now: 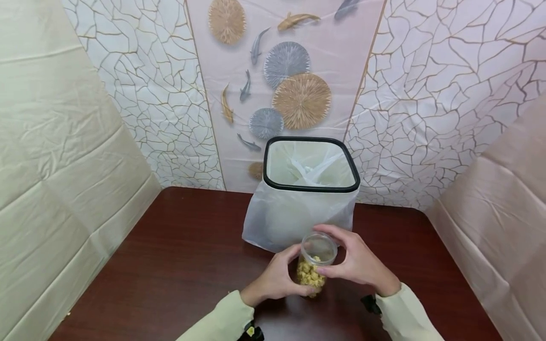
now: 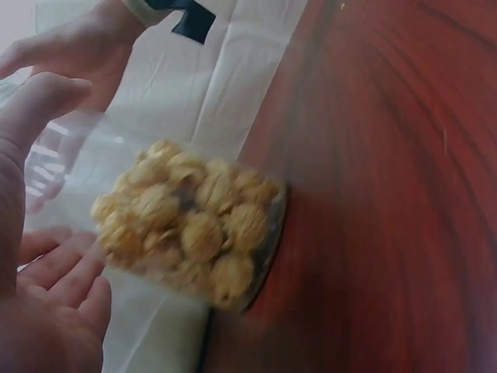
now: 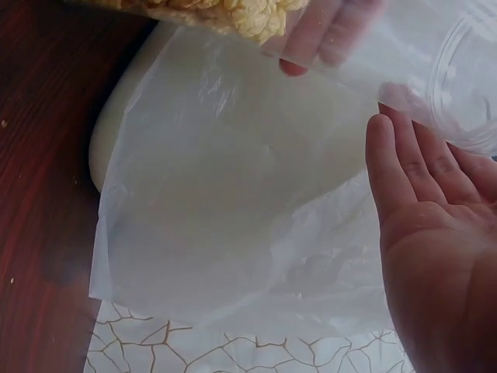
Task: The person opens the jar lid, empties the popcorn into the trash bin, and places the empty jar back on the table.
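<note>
Red-brown table (image 1: 179,260) below, left hand (image 1: 275,278) and right hand (image 1: 360,260) grip the popcorn jar (image 1: 311,273) between them.

"What place is this?"
"A draped booth: creased beige cloth panels (image 1: 47,156) flank a dark red-brown wooden counter (image 1: 179,255), before a pale fabric backdrop (image 1: 294,99) printed with fish and gold veins."

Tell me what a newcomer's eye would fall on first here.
First, the clear jar of yellow, popcorn-like pieces, held between the left hand and right hand at the near middle of the dark red table. Behind it stands the bag-lined bin with its black rim. Beyond, golden and grey discs decorate the backdrop's middle panel.
</note>
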Demonstrator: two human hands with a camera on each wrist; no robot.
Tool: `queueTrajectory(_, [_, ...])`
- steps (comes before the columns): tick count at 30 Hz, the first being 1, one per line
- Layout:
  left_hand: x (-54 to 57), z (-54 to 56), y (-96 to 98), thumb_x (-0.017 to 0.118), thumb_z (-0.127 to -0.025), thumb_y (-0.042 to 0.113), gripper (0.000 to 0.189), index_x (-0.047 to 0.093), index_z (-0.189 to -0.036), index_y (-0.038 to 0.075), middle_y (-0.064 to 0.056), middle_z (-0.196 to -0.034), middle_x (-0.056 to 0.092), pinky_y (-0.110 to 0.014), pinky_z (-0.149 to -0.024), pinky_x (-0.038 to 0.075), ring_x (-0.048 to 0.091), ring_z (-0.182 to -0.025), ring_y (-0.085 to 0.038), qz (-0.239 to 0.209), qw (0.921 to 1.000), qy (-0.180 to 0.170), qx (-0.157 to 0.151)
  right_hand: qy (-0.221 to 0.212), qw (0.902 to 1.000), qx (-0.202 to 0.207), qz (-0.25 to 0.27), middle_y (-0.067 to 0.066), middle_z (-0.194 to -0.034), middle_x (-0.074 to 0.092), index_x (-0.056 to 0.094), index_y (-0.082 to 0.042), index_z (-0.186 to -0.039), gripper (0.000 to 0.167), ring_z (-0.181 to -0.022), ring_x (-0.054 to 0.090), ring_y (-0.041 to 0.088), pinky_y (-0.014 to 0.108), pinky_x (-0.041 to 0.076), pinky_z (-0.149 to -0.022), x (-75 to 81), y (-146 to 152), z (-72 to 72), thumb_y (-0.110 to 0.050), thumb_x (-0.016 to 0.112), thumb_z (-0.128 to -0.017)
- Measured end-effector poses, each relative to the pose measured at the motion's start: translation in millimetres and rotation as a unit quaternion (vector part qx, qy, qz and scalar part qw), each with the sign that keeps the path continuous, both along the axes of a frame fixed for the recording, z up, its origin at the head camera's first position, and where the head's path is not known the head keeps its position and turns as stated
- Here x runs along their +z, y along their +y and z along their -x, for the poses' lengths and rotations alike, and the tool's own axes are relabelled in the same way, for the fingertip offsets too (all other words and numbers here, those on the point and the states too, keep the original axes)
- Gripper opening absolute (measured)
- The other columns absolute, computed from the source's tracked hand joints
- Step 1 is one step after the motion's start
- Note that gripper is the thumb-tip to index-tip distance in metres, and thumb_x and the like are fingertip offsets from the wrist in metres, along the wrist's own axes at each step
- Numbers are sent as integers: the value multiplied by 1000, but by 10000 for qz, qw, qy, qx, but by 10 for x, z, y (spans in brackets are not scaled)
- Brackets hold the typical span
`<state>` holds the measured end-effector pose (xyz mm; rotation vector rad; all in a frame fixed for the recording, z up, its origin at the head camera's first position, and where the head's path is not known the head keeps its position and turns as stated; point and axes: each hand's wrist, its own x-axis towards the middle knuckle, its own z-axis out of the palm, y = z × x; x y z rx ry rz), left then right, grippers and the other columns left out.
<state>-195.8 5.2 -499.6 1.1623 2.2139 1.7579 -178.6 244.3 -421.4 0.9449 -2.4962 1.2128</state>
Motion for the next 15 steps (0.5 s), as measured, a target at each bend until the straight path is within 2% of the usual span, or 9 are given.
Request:
queueTrajectory(4, [-43,-39,104,95,-76,21,80,56,-146,16,-4,-136,70,-27,-107,52,66,-123,-10,-210,9994,-159,224,107,9999,-66,-22,-1,-129,73,63,-18,-140,76,-103,75,20,31,60,-88,-10,-25,14,-27,97,-73])
queueTrajectory(7, [-57,-65,157,94,-77,24,73,59,-142,17,-5,-128,74,-25,-99,54,67,-112,-8,-253,9987,-207,402,160,9999,-63,12,-1,-128,74,64,-17,-139,73,-100,75,20,33,61,-85,-19,-33,18,-25,97,-73])
queueTrajectory(11, [-57,-92,193,92,-80,25,67,61,-138,18,-5,-127,74,-24,-99,54,66,-112,-7,-386,9976,-366,446,180,9998,-31,69,-3,-126,74,65,-18,-136,72,-100,75,16,27,60,-84,-20,-37,17,-24,97,-72])
queueTrajectory(15, [-50,-109,163,93,-79,22,65,63,-136,17,-9,-125,75,-26,-98,56,68,-111,-8,-553,9968,-246,519,351,9993,95,48,-4,-120,75,65,-20,-135,73,-98,74,13,23,58,-84,-9,-52,21,-28,99,-71])
